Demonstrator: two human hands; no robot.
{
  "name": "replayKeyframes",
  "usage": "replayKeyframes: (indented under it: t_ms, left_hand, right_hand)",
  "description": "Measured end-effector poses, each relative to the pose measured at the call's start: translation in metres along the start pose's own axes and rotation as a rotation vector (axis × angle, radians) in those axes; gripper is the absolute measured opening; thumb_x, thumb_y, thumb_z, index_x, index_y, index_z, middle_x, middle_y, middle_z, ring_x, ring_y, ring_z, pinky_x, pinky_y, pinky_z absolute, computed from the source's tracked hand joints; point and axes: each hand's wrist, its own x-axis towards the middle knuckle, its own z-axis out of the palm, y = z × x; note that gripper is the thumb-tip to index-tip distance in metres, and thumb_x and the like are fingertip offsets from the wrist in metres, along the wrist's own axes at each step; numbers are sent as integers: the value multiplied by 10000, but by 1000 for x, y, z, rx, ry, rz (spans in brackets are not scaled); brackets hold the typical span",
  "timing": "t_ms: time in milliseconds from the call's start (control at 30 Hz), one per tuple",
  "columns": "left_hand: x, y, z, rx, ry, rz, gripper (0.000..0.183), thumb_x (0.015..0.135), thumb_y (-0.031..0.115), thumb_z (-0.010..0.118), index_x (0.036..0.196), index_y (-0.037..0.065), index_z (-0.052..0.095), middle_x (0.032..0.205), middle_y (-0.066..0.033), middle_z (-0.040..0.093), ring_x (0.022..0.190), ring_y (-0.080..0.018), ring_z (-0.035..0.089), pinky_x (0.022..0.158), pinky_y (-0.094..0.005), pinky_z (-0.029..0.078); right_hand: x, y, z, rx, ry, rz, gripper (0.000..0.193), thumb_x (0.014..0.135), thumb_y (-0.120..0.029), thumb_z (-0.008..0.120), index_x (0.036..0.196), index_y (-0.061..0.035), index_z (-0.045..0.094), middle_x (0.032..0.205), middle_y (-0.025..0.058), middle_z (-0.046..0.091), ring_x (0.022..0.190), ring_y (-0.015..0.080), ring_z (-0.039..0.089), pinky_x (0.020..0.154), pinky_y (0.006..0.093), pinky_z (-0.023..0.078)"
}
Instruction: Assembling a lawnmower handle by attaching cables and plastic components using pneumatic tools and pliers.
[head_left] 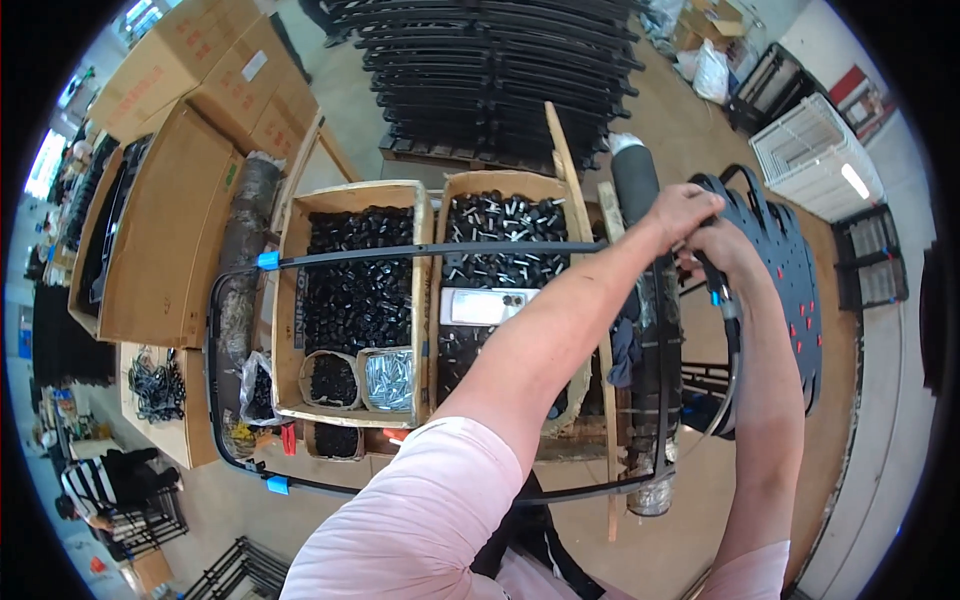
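My left arm reaches across the middle to the right. My left hand [683, 214] is closed at the far right end of a black tube frame [440, 248], its fingers pinched; what lies in them is hidden. Just below and touching or nearly touching it, my right hand [726, 250] is wrapped round a slim black hand tool [714, 282] with a blue collar and a cord or hose running down from it. The tool's tip cannot be made out. The frame, with blue pieces at its left corners, lies over two open cardboard boxes.
The left box [425, 300] holds black caps, with small tubs of black parts and silver pins [389, 379]. Black-headed bolts [505, 222] and a white phone [484, 307] fill the right one. Wrapped rolls [250, 220] flank them. Perforated black panels [790, 270] stand right; stacked black bars [500, 70] lie behind.
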Motion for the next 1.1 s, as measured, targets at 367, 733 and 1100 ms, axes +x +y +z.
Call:
replayKeyframes:
  t_ms: [367,733,1100]
  left_hand:
    - [-125,81,-121,-6,111,20,313,978,352,708,938,42,718,847,-6,652,772,-92,576,690,-292,490]
    - [-215,152,-271,54,234,40,285,1007,347,685,989,64,711,877,-5,645,785,-101,589,674,-291,482]
    - [-227,148,-283,125,206,26,313,996,368,684,1024,57,712,958,4,656,904,-100,567,824,-293,477]
  right_hand:
    - [-62,-99,143,-366,-113,-128,284,876,-262,692,907,20,689,724,70,684,501,152,625,447,319,472]
    - [-56,-179,311,-460,-78,-164,324,901,-302,646,904,18,696,716,81,710,533,183,671,515,367,519]
    - [-66,-192,321,-613,-87,-115,378,887,-326,636,777,33,678,640,92,671,512,213,657,524,377,515]
